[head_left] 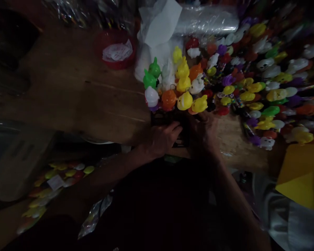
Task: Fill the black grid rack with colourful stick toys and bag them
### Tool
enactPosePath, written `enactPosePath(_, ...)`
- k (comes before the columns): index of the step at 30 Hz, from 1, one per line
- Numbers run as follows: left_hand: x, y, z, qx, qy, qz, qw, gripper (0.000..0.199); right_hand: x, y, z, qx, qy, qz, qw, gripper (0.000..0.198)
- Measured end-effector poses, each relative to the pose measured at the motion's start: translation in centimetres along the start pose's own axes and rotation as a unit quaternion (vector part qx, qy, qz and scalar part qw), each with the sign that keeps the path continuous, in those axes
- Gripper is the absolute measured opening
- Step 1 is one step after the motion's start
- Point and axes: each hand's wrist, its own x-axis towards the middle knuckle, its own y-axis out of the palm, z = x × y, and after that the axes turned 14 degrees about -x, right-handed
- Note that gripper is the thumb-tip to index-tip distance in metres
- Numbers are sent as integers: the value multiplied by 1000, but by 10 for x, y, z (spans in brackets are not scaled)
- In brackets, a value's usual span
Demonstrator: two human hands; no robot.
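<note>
A dark slotted rack [182, 141] sits at the front edge of the wooden table, directly ahead of my body. From its left side my left hand [163, 139] reaches over it, fingers curled together; whatever they hold, if anything, is hidden. My right hand [206, 132] is at the rack's right side, close below the toys, its fingertips lost in shadow. Just beyond both hands stands a cluster of small plastic animal-shaped toys, among them a green one [149, 79], a white one [151, 96], an orange one [169, 100] and a yellow one [184, 101].
Many more coloured toys [255, 87] lie piled across the right of the wooden table [68, 90]. A red bowl [116, 64] with paper slips and clear plastic bags [206, 22] are at the back. Bagged toys [45, 191] lie lower left; a yellow sheet [303, 174] is at right.
</note>
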Motion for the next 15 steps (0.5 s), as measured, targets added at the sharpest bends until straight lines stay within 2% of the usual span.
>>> enactPosePath(3, 2, 0, -3, 8, -6, 9, 1000, 34, 9, -11, 7, -80, -41, 4, 996, 17)
enactPosePath(6, 7, -1, -6, 4, -20, 14, 1000, 35, 14, -16, 10, -104, -57, 29, 993, 16)
enactPosePath(8, 9, -2, -8, 0, -32, 27, 999, 35, 12, -11, 7, -97, -61, 25, 993, 17)
enactPosePath(11, 6, -2, -5, 5, -38, 45, 998, 32, 4, 5, -1, -64, -55, -20, 996, 20)
enactPosePath(13, 1, 1, -3, 10, -8, 8, 1000, 31, -1, 17, -5, -57, -54, -46, 996, 19)
enactPosePath(15, -4, 6, -2, 2, 55, -93, 994, 29, -4, 22, -10, -73, -66, -44, 994, 17)
